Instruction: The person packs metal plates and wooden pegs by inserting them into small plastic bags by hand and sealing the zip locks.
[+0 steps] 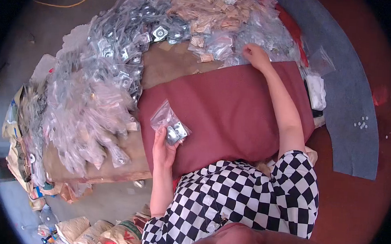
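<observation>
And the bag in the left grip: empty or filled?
Filled, at least partly: shiny metal pieces show through the clear bag in the left grip. Can't tell if its top is sealed.

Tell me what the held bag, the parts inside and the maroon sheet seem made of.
Bag: probably plastic, glossy, being see-through and creased.
Parts: likely metal, silvery, given their bright glints.
Sheet: fabric or leatherette, matte, draping in soft folds; unclear which.

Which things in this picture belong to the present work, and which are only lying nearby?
Likely in the work:
clear bag with metal parts, in the left hand
heaped bags beside the right hand
maroon cloth

Probably just lying about:
yellow cord
sacks
grey sheet
</observation>
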The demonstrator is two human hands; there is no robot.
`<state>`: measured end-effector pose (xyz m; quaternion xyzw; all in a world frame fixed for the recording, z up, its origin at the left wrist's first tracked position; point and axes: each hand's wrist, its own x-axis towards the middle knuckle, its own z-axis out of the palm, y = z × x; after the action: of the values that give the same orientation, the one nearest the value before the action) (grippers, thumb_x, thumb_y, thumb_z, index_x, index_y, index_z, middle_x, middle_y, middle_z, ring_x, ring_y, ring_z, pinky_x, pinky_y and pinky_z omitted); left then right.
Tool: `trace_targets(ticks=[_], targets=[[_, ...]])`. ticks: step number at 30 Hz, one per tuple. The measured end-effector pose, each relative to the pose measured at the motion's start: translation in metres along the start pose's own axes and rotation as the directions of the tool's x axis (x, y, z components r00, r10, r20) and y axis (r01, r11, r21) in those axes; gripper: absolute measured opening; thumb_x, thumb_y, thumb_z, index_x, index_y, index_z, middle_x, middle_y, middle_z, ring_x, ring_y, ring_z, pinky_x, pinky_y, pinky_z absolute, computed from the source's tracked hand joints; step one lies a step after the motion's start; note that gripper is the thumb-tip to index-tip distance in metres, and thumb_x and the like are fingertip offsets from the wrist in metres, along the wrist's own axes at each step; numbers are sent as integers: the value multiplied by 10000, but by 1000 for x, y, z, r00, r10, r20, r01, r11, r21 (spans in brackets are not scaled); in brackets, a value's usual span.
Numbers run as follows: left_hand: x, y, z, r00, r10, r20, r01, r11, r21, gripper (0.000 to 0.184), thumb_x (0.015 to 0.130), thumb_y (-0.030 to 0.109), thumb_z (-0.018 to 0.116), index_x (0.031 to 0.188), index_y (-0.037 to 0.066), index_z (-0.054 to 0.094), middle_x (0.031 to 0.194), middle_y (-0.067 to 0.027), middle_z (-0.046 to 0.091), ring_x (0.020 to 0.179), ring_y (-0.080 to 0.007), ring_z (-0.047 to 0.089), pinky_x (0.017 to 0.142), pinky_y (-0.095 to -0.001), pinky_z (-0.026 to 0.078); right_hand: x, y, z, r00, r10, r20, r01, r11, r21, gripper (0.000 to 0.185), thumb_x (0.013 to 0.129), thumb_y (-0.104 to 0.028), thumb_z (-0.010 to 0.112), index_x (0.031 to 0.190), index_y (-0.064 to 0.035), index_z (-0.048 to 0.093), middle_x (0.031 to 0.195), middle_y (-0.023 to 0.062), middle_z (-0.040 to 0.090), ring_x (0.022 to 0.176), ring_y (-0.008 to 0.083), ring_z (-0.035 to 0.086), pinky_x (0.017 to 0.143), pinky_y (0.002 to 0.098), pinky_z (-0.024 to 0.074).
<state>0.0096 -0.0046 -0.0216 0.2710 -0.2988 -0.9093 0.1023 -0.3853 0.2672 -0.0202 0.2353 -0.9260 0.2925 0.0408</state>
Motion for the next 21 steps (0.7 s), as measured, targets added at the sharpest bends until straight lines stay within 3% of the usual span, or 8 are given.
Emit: trace_targets(ticks=[2, 9, 12, 13, 15, 18, 20, 21], targets=[[6, -4, 0, 1000, 3, 8, -3, 1000, 4, 320, 1014, 179, 511, 1313, 66, 499, 1264, -110, 604, 1139, -275, 616, 928, -472, 535, 1, 12, 0, 989, -129, 72, 135, 987, -88, 271, 827, -187, 699, 1073, -80, 664, 998, 136, 654, 949, 302, 640, 831, 381, 507], [17, -11, -7, 1000, -1, 7, 0, 994, 109, 321, 1001, 198, 537, 1278, 38, 525, 1210, -85, 633, 1096, -240, 632, 884, -423, 542, -3, -5, -7, 984, -122, 130, 144, 974, -176, 208, 813, -203, 690, 995, -106, 664, 960, 127, 637, 973, 339, 603, 872, 430, 482], [16, -12, -11, 1000, -5, -21, 7, 998, 57, 295, 994, 190, 555, 1256, 57, 532, 1188, -71, 639, 1065, -228, 644, 835, -398, 550, 12, 10, -18, 974, -222, 51, 222, 975, 4, 161, 854, -199, 681, 976, -102, 639, 984, 85, 647, 965, 292, 620, 856, 384, 488], [13, -11, -9, 1000, -5, -21, 6, 999, 34, 286, 993, 187, 557, 1248, 59, 536, 1185, -70, 641, 1064, -228, 646, 833, -399, 552, 14, 16, -23, 990, -136, -41, 142, 945, 293, 147, 880, -198, 673, 976, -96, 630, 981, 63, 647, 963, 246, 623, 825, 358, 493], [13, -10, -10, 1000, -13, 21, 13, 1000, 25, 271, 995, 183, 555, 1235, 59, 539, 1184, -69, 639, 1067, -227, 646, 835, -397, 554, 20, 21, -37, 982, 186, -43, -82, 614, 785, 143, 935, -180, 650, 1016, -75, 599, 923, 16, 640, 901, 131, 621, 718, 291, 492], [12, -10, -3, 1000, 10, -20, -9, 999, 38, 265, 1001, 177, 545, 1237, 56, 537, 1178, -71, 640, 1052, -229, 655, 823, -398, 564, 18, 11, -88, 967, 253, -30, -141, 628, 765, 182, 927, -169, 662, 1059, -75, 579, 864, 18, 632, 822, 124, 618, 674, 293, 487], [13, -11, -1, 1000, 16, -6, -16, 999, 44, 266, 1001, 177, 545, 1237, 55, 536, 1172, -71, 642, 1045, -227, 657, 818, -395, 566, 30, 33, -91, 988, 151, -43, -91, 772, 629, 261, 886, -124, 680, 1125, -88, 583, 856, 16, 643, 778, 131, 623, 671, 278, 478], [14, -11, 0, 1000, 26, 0, -26, 998, 52, 266, 1001, 177, 545, 1237, 53, 536, 1167, -71, 643, 1038, -226, 660, 813, -391, 568, 33, 35, -90, 997, 40, 70, -70, 858, 508, 326, 857, -96, 687, 1164, -101, 579, 869, 24, 649, 790, 137, 627, 681, 283, 483]])
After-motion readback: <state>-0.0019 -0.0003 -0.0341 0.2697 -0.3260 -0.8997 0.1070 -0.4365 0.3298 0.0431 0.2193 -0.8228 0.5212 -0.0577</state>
